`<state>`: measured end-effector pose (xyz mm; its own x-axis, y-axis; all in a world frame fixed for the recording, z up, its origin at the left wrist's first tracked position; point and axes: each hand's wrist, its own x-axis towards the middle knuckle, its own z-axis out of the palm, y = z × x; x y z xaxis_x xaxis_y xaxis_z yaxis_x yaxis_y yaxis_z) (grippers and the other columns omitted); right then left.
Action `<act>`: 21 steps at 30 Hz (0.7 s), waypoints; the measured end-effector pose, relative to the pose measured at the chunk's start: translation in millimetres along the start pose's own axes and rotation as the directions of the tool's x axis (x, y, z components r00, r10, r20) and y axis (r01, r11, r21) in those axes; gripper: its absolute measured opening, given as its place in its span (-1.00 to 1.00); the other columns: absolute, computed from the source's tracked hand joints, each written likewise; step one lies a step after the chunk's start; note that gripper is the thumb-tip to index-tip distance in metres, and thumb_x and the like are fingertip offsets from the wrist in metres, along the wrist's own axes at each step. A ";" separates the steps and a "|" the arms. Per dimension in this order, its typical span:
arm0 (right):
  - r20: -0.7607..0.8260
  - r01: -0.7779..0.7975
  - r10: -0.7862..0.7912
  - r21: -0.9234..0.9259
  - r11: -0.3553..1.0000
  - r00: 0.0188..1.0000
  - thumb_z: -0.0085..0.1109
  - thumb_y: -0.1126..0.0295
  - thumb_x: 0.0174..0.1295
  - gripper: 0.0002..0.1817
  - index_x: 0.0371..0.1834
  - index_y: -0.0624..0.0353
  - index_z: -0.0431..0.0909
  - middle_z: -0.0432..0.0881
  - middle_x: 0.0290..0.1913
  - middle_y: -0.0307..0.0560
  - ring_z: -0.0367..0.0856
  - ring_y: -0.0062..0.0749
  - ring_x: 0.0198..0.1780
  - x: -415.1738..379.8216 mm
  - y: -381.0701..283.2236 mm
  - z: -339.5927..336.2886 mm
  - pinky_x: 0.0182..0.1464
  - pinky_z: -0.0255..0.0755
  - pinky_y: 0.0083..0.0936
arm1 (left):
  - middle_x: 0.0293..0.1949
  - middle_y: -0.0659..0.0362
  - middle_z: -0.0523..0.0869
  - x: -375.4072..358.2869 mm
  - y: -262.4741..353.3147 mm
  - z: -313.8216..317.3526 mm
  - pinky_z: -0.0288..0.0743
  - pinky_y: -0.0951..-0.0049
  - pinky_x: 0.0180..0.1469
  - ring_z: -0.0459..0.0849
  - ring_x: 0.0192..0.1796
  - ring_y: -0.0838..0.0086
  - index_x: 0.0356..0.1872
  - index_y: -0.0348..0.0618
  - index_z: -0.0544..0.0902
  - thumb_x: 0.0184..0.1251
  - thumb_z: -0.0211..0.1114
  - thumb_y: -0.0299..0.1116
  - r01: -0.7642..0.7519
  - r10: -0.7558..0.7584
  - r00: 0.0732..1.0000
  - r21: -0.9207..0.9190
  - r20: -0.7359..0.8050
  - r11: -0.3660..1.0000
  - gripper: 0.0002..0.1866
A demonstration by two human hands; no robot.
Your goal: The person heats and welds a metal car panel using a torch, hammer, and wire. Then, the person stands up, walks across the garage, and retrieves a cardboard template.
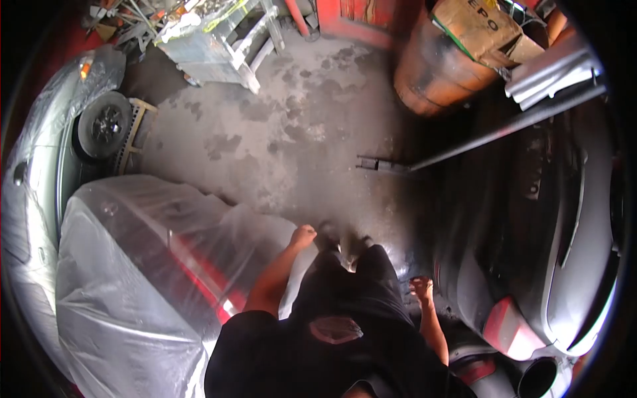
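My left hand hangs in front of my left hip with its fingers curled closed, and no object shows in it. Beside it lies clear plastic sheeting draped over something with red parts. On the other side, my right hand hangs low by my thigh. Its fingers are curled in, and nothing is visible in them. To its right is a dark car body part with a red and white light. Neither hand visibly touches these things.
Stained concrete floor stretches ahead. A long metal pole slants to the floor at right. Behind it stand a rusty orange drum and a cardboard box. A cluttered grey bench and a wheel are at left.
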<state>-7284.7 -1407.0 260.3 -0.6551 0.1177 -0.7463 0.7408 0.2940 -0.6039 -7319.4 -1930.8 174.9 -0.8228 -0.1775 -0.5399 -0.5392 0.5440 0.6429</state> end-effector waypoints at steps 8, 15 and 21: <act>0.171 0.365 -0.329 -0.577 0.731 0.929 0.11 0.32 0.13 -0.79 -0.46 0.20 0.66 0.65 -0.57 -0.16 0.59 -0.42 -0.57 129.2 19.6 21.3 -0.52 0.48 -0.31 | -0.28 -0.02 0.78 107.9 53.8 -52.1 0.60 0.20 -0.05 0.74 -0.14 0.07 -0.26 -0.15 0.74 0.19 0.37 -0.22 -0.142 0.140 0.989 -0.039 -0.035 0.989 -0.77; 0.279 -0.024 0.025 -0.007 1.000 0.960 -0.05 0.17 0.34 -0.74 -0.42 0.01 0.52 0.50 -0.61 -0.17 0.50 -0.39 -0.65 266.7 -227.5 4.2 -0.77 0.20 -0.50 | -0.41 0.06 0.76 141.2 113.3 -128.5 0.61 0.39 -0.45 0.72 -0.46 0.43 -0.18 -0.22 0.75 0.20 0.37 -0.27 0.233 -0.276 0.961 -0.475 -0.023 0.849 -0.74; 0.060 0.438 -0.435 -0.177 0.881 0.899 0.18 0.30 0.25 -0.82 -0.47 0.10 0.56 0.54 -0.54 -0.27 0.46 -0.58 -0.60 331.9 -468.5 64.4 -0.61 0.33 -0.60 | -0.38 0.10 0.77 183.4 49.3 -153.1 0.61 0.36 -0.33 0.74 -0.36 0.44 -0.24 -0.19 0.72 0.20 0.40 -0.24 0.263 -0.312 0.948 -0.390 -0.068 0.883 -0.76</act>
<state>-7839.7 -1566.7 277.6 -0.9018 -0.0788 -0.4249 0.3397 0.4784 -0.8098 -7524.5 -2062.1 190.7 -0.6236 -0.3941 -0.6751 -0.7620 0.1140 0.6374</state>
